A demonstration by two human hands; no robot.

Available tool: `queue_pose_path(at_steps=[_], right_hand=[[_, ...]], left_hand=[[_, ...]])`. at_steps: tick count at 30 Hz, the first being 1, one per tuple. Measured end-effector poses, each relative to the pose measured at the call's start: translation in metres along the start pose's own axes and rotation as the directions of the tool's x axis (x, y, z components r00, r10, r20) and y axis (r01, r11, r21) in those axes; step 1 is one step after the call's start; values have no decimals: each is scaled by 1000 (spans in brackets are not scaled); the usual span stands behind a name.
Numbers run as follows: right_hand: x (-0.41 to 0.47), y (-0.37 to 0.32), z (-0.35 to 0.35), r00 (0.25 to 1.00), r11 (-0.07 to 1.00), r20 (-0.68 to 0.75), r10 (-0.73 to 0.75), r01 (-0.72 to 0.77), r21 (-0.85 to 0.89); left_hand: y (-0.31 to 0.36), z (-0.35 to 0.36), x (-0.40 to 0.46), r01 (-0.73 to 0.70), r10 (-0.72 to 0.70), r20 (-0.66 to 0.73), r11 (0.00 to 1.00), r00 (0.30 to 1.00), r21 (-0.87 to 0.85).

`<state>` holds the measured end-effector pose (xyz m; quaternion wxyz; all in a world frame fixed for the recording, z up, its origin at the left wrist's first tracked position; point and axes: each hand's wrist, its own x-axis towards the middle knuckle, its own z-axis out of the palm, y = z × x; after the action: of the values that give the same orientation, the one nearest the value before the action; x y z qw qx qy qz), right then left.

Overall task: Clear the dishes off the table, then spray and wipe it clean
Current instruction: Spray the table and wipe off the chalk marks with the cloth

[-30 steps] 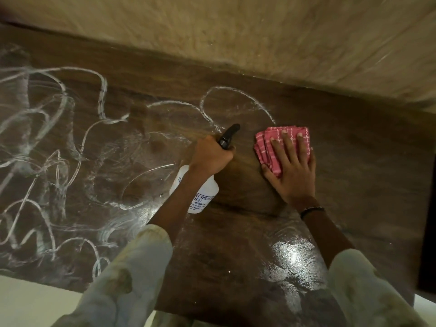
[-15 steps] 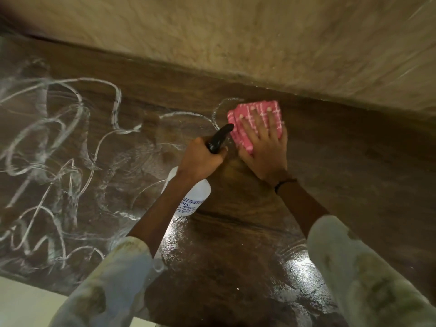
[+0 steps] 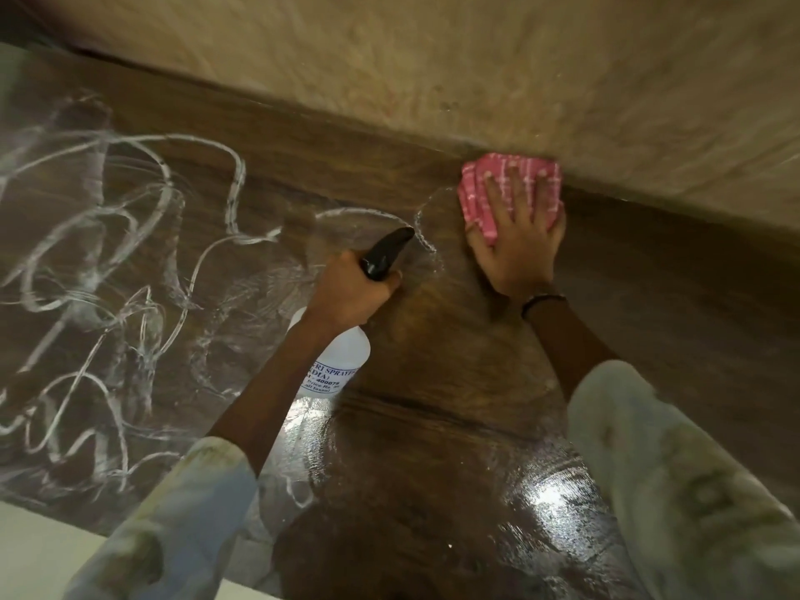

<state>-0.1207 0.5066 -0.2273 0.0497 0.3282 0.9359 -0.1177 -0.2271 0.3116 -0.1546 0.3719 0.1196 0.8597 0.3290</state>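
The dark wooden table (image 3: 649,296) fills the view. White foamy streaks (image 3: 108,253) cover its left half; the near right part shines wet. My left hand (image 3: 350,292) grips a white spray bottle (image 3: 333,365) by its black trigger head (image 3: 385,253), held over the table's middle. My right hand (image 3: 519,240) lies flat with fingers spread on a folded pink cloth (image 3: 476,201), pressing it against the table at the far edge, right up against the wall. No dishes are in view.
A beige wall (image 3: 476,80) runs along the table's far edge. A pale floor strip (image 3: 43,547) shows past the near left edge. My light sleeves cover the lower corners of the view.
My right hand has pushed the pink cloth away from me, from the table's middle to the far edge by the wall. The left hand with the bottle has hardly moved.
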Motion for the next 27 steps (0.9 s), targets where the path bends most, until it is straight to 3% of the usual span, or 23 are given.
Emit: queue_pose_path(at_steps=[6, 11, 19, 23, 27], right_hand=[[-57, -9, 17, 968, 966, 22, -251, 252, -63], [-88, 12, 21, 989, 985, 26, -146, 147, -91], [-85, 10, 20, 990, 984, 43, -138, 142, -109], [-68, 5, 17, 991, 987, 35, -130, 133, -89], [-22, -20, 12, 1000, 1000, -8, -21, 21, -20]], left_hand=[[-1, -10, -4, 31, -31, 15, 1000, 999, -4], [-7, -19, -1, 51, -51, -15, 999, 999, 11], [-14, -29, 6, 90, -88, -68, 996, 994, 24], [-16, -39, 11, 83, -82, -81, 997, 993, 10], [-22, -53, 13, 53, -44, -124, 996, 991, 68]])
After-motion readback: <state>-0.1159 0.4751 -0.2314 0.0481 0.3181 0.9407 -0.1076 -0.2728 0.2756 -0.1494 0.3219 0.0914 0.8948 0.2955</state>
